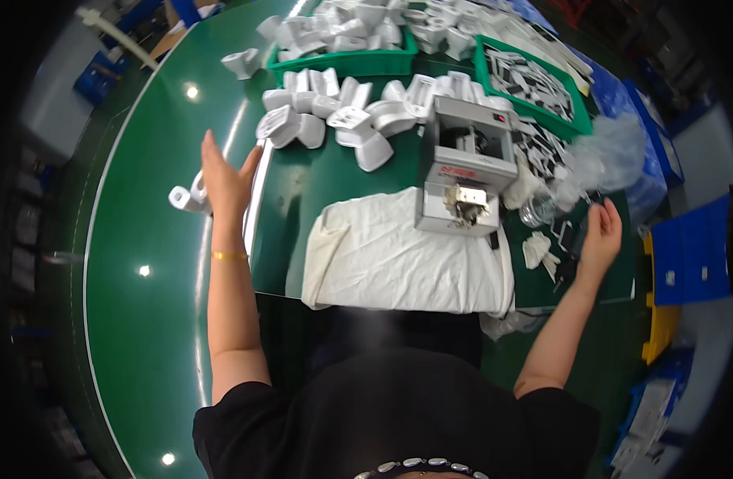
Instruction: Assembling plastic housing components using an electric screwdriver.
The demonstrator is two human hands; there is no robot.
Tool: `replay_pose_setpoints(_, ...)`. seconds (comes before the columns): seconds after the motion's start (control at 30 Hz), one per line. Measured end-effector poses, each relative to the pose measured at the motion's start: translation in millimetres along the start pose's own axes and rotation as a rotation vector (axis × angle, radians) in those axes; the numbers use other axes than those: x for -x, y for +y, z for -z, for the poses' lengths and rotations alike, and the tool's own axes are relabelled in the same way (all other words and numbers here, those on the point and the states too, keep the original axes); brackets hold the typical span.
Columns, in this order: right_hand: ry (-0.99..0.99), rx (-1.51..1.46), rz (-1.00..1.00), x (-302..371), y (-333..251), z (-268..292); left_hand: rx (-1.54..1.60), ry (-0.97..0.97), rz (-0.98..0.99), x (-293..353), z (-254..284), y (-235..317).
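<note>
My left hand [227,182] is raised over the left part of the green table, thumb spread away from the fingers. Just beside it, partly hidden behind the hand, lies a white plastic part [183,197]. On the far right, my right hand [601,237] has its fingers curled together by a clear plastic jar [538,210]; whatever it may hold is too small to make out. Between the hands, a grey metal machine [468,172] stands behind a white cloth [410,259] spread along the table's near edge.
Several white plastic housings [371,152] lie in rows beyond the cloth. More are heaped in a green tray [346,62] at the back. Another green tray [578,125] holds small grey-and-white pieces. A crumpled clear bag [610,152] and white gloves [538,251] lie on the right.
</note>
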State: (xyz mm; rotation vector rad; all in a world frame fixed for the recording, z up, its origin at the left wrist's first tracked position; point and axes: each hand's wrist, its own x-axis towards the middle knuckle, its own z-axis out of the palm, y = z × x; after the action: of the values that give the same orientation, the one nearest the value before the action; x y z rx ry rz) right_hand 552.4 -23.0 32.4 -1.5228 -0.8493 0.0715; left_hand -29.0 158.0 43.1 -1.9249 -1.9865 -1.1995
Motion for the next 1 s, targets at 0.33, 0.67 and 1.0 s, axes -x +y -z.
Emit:
replay_pose_setpoints(0.33,0.037,0.246,0.15,8,-3,-5,0.347,-0.048,0.412,-38,-122,-23)
replay_pose_setpoints(0.67,-0.42,1.346,-0.083,2,-11,-15,0.867,-0.275,0.098,62,11,94)
replay_pose_setpoints(1.0,-0.52,1.386,-0.245,-2,-5,-21,1.184,-0.591,-0.096,145,25,157)
